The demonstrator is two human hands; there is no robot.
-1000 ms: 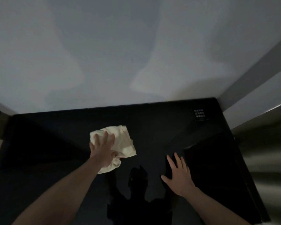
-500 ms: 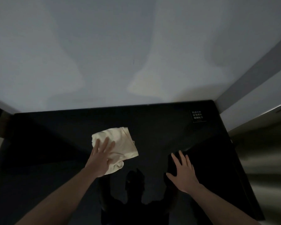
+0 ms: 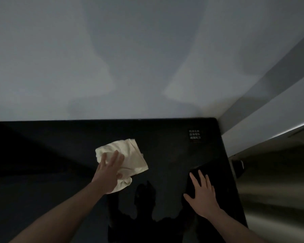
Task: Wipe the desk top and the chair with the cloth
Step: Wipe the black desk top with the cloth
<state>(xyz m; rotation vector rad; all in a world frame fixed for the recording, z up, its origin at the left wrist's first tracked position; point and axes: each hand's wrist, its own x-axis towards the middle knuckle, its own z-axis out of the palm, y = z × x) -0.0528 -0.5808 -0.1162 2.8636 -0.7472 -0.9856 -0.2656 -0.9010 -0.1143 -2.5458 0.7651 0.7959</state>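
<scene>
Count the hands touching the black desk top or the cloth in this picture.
2: the left hand presses the cloth; the right hand rests flat near the desk top's right side.

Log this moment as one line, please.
wiping | left hand presses cloth on desk top | right hand flat, braced | chair unseen

The wall [image 3: 130, 58] is closing off the counter [image 3: 42, 155] behind and at right; a small label [image 3: 194, 134] (flat) is sitting near that corner, blocking nothing.
</scene>
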